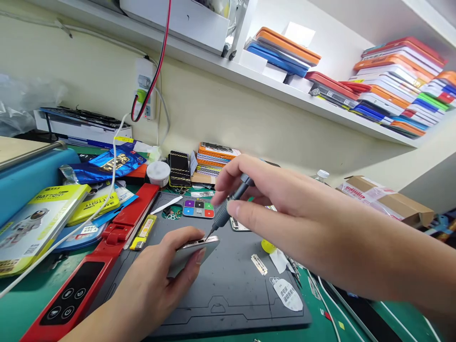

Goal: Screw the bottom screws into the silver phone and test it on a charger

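Observation:
My left hand (174,266) is closed round a smartphone (210,248), its bottom edge with the charging port and speaker holes turned upward. In my right hand (263,199) is a grey screwdriver (223,214), gripped between thumb and fingers. The driver slants down to the left, and its thin tip meets the phone's bottom edge beside the port. Whether the tip sits in a screw is too small to tell. Below both hands lies a dark grey work mat (235,285). Just behind the screwdriver is a tray with coloured squares (198,208).
A red hinged device (96,266) and yellow battery packs (46,223) crowd the left. On the mat's right lie a razor blade (259,264) and a white label (288,294). A cardboard box (388,199) stands at right, and a loaded shelf (320,109) hangs above.

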A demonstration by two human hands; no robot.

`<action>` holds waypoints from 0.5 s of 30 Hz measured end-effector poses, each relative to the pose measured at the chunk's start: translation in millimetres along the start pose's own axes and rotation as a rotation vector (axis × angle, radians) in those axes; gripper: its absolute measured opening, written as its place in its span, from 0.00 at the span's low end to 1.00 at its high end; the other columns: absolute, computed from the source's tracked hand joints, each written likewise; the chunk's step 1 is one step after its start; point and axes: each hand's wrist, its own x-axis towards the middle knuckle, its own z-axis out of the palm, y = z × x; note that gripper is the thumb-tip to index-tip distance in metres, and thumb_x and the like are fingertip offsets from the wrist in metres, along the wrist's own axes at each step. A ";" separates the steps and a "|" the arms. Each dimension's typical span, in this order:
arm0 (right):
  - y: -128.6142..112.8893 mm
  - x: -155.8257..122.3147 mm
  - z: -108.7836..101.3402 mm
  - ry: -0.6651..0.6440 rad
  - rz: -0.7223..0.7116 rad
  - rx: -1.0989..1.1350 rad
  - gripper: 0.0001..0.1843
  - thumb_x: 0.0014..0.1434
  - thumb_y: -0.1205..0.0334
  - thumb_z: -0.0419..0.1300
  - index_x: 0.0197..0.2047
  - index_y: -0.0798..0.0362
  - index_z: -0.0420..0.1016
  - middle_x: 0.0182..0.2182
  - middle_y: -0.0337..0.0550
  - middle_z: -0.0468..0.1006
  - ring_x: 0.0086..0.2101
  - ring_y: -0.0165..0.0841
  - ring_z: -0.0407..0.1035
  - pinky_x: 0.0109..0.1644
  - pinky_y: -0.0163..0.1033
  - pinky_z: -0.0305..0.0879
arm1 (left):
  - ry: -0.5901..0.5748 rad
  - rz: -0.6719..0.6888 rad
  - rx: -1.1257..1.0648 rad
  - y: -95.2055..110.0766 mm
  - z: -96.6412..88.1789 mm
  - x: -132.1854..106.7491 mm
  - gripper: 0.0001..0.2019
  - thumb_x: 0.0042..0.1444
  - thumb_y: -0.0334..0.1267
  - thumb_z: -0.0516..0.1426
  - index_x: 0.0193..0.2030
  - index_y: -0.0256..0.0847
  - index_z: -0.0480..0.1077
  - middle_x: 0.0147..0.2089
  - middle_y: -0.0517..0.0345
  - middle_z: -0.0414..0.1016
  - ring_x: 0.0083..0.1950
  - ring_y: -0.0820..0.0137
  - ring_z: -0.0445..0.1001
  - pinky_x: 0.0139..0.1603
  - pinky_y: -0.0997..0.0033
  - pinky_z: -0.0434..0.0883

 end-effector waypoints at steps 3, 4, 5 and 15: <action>2.5 -0.4 5.6 0.072 -0.068 -0.108 0.14 0.70 0.45 0.54 0.50 0.44 0.69 0.34 0.30 0.79 0.30 0.28 0.68 0.23 0.33 0.57 | 0.008 -0.008 -0.011 0.4 -0.1 0.8 0.10 0.70 0.41 0.53 0.56 0.46 0.62 0.47 0.65 0.79 0.42 0.78 0.81 0.41 0.90 0.72; 2.8 -0.5 6.6 0.088 -0.076 -0.129 0.19 0.70 0.40 0.52 0.48 0.46 0.69 0.32 0.31 0.78 0.28 0.28 0.67 0.22 0.34 0.55 | 0.004 -0.009 -0.022 0.4 -0.1 0.8 0.10 0.70 0.41 0.53 0.56 0.46 0.62 0.47 0.65 0.79 0.41 0.79 0.80 0.40 0.91 0.72; 2.8 -0.6 7.1 0.092 -0.083 -0.126 0.21 0.70 0.38 0.51 0.47 0.47 0.69 0.30 0.32 0.78 0.27 0.28 0.66 0.22 0.34 0.54 | 0.005 -0.007 -0.034 0.4 -0.1 0.7 0.11 0.70 0.41 0.53 0.56 0.46 0.62 0.46 0.66 0.79 0.39 0.80 0.80 0.39 0.91 0.71; 2.1 2.4 13.9 0.090 -0.054 0.018 0.16 0.70 0.44 0.53 0.46 0.49 0.67 0.31 0.28 0.77 0.29 0.24 0.67 0.28 0.32 0.60 | -0.018 -0.002 -0.062 -0.7 2.1 -2.6 0.11 0.70 0.40 0.53 0.57 0.46 0.62 0.45 0.66 0.79 0.36 0.83 0.79 0.36 0.93 0.69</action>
